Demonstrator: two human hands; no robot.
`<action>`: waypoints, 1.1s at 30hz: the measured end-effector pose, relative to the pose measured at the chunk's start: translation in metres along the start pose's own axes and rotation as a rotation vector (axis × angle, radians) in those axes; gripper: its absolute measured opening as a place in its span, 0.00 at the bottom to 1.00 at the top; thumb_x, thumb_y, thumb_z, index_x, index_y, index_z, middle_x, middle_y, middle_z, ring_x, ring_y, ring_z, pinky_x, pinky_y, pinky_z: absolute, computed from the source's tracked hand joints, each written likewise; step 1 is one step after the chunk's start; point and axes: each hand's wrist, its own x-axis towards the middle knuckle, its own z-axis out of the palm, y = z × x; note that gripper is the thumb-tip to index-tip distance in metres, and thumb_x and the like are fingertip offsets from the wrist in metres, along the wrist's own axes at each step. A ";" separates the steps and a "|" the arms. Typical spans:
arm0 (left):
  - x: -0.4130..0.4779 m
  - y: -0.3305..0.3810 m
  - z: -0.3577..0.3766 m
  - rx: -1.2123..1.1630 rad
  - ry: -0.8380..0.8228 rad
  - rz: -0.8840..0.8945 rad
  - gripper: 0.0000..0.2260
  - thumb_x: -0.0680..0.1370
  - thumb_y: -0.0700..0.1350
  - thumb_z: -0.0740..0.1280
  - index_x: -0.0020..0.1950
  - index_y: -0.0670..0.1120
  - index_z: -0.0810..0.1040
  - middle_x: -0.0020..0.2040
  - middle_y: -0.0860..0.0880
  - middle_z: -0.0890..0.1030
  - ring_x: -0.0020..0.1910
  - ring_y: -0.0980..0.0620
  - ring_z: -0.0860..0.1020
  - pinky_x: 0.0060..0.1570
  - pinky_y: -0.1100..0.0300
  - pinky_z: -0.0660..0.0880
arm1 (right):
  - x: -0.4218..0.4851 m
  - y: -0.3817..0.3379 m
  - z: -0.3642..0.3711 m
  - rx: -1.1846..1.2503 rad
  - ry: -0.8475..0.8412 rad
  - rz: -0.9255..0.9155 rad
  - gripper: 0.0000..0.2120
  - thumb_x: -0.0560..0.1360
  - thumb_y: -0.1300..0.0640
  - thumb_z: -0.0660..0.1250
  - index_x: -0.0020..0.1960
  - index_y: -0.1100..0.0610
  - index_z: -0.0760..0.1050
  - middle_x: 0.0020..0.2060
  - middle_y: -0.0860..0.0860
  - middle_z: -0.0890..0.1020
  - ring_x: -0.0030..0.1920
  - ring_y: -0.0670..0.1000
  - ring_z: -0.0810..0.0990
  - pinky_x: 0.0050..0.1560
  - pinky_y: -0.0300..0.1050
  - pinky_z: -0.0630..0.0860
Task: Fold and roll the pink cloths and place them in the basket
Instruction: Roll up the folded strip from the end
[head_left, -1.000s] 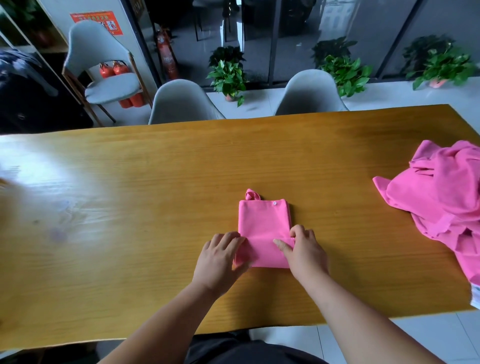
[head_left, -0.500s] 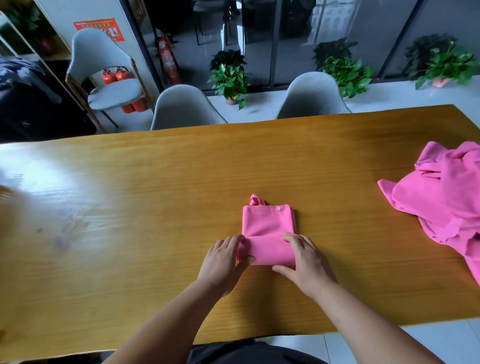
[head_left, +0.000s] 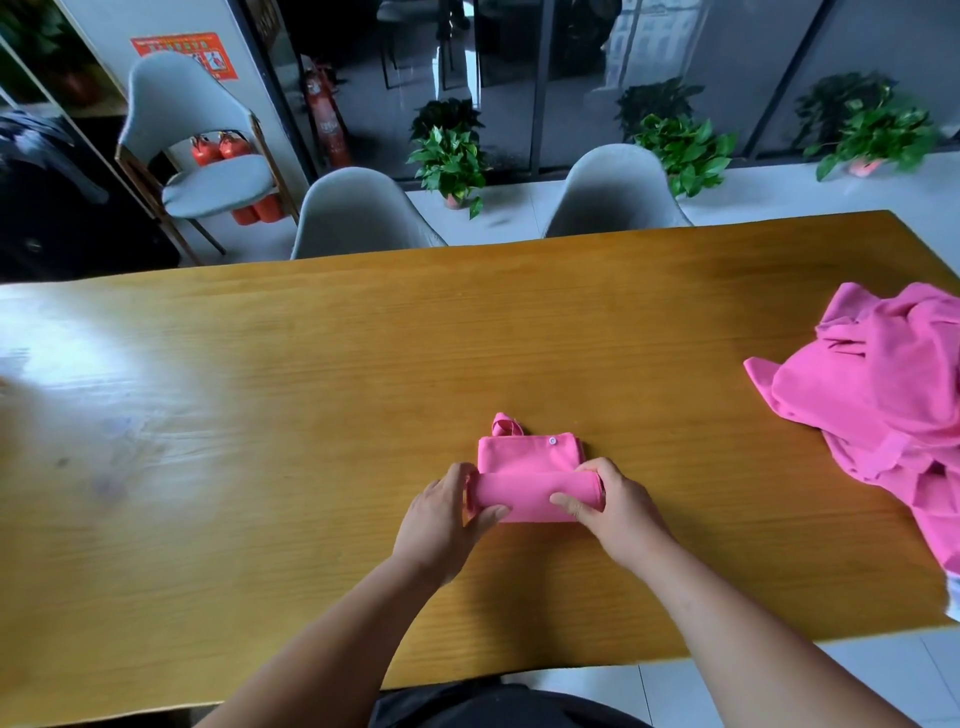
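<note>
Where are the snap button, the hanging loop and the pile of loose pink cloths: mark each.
snap button (head_left: 552, 441), head view, its white centre.
hanging loop (head_left: 500, 422), head view, left side of the pink band.
pile of loose pink cloths (head_left: 878, 384), head view, a smooth fold near its middle.

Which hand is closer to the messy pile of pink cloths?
The right hand. It grips the right end of the rolled cloth, on the side toward the pile; the left hand grips the far end.
</note>
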 end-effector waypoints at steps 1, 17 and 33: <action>0.000 0.000 0.001 0.006 0.004 -0.012 0.29 0.75 0.76 0.63 0.62 0.54 0.70 0.50 0.56 0.78 0.47 0.52 0.77 0.45 0.50 0.77 | 0.001 0.000 0.001 0.008 0.015 0.015 0.27 0.69 0.28 0.72 0.58 0.43 0.72 0.45 0.43 0.78 0.42 0.44 0.76 0.35 0.41 0.69; 0.050 0.023 -0.008 -0.026 -0.058 -0.429 0.30 0.75 0.75 0.64 0.60 0.50 0.75 0.55 0.51 0.69 0.53 0.46 0.76 0.48 0.49 0.78 | 0.012 -0.020 0.040 -0.599 0.289 -0.451 0.29 0.77 0.41 0.72 0.74 0.51 0.74 0.72 0.51 0.75 0.75 0.56 0.70 0.74 0.58 0.69; 0.057 0.041 0.006 -0.619 0.131 -0.927 0.33 0.72 0.72 0.72 0.56 0.41 0.77 0.48 0.43 0.86 0.44 0.46 0.83 0.45 0.54 0.79 | 0.051 -0.056 0.016 -0.670 0.014 -0.296 0.35 0.77 0.37 0.71 0.79 0.47 0.66 0.73 0.44 0.73 0.74 0.51 0.69 0.74 0.50 0.66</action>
